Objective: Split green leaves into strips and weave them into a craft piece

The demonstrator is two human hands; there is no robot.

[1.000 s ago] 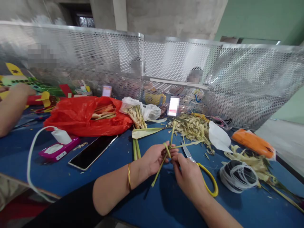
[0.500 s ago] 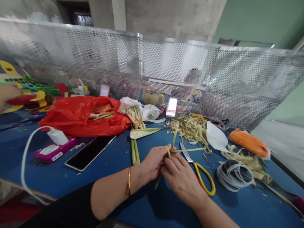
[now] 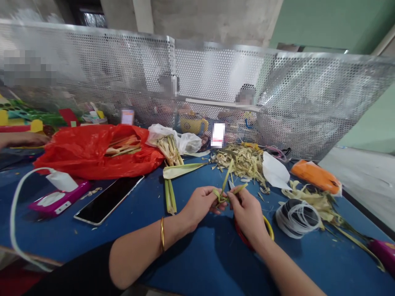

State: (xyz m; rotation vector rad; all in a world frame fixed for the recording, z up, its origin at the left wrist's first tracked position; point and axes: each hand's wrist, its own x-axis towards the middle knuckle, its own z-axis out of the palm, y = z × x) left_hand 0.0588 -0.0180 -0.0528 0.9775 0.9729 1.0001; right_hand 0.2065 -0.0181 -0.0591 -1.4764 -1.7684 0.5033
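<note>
My left hand [image 3: 199, 205], a gold bangle at its wrist, is closed on a small knot of folded green leaf strips [image 3: 217, 195]. One strip [image 3: 227, 177] sticks up from the knot, away from me. My right hand [image 3: 248, 211] pinches another strip [image 3: 240, 189] just right of the knot, thumb against forefinger. Under that hand lie scissors with yellow and red handles [image 3: 270, 228], mostly covered; a bit of blade shows beyond the fingers. Beyond my left hand rest long green leaf pieces [image 3: 170, 197] and a wide pale leaf [image 3: 184, 169].
Behind are a red plastic bag [image 3: 70, 150] of dried husks, leaf scraps [image 3: 242, 162] and a perforated metal screen [image 3: 216, 74]. To the left lie a phone [image 3: 109, 201] and purple power strip [image 3: 58, 203]; to the right, a spool of clear cord [image 3: 298, 218]. Another person's hand [image 3: 26, 139] is at far left.
My right hand has moved right and up, off the knot, and now pinches a strip that stuck out to the right. It covers more of the scissors. My left hand keeps its hold.
</note>
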